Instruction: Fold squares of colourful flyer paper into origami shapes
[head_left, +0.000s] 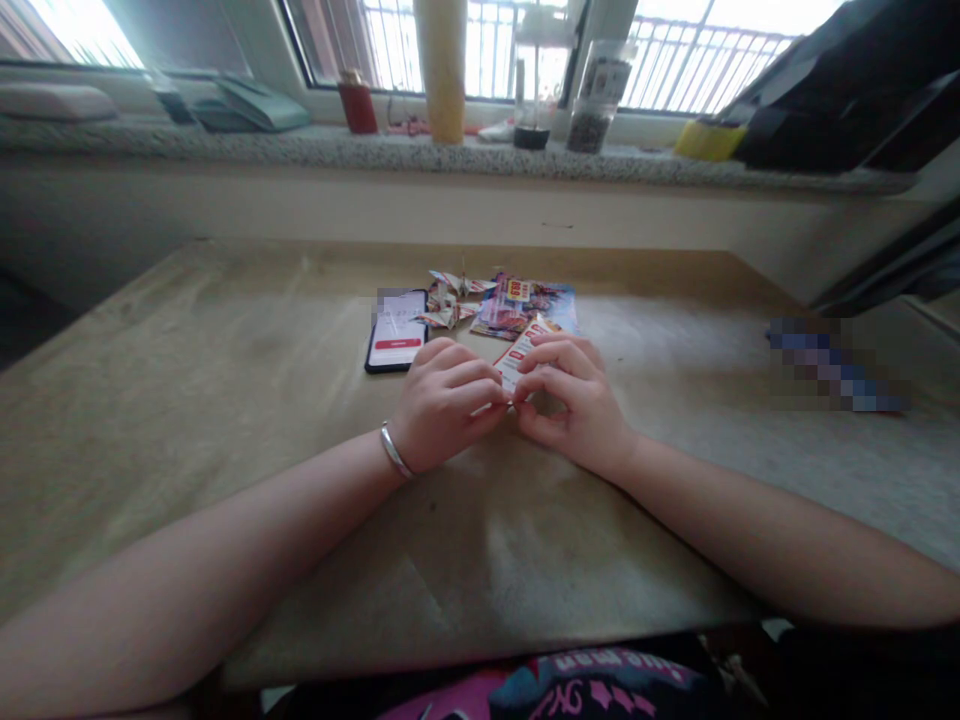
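A small folded piece of printed paper (pixel 517 362), white with red marks, is held between both hands above the table. My left hand (pixel 454 400), with a silver bangle at the wrist, pinches its lower left edge. On the other side, my right hand (pixel 566 400) grips the paper with curled fingers and thumb, near its lower corner. The fingertips of both hands almost meet there. Just behind lie folded paper figures (pixel 450 300) and a stack of colourful printed sheets (pixel 525 300).
A phone (pixel 397 335) with a lit screen lies left of the paper figures on the table (pixel 262 400). A blurred colourful item (pixel 832 370) is at the right. Bottles and containers stand on the windowsill (pixel 375 150) behind.
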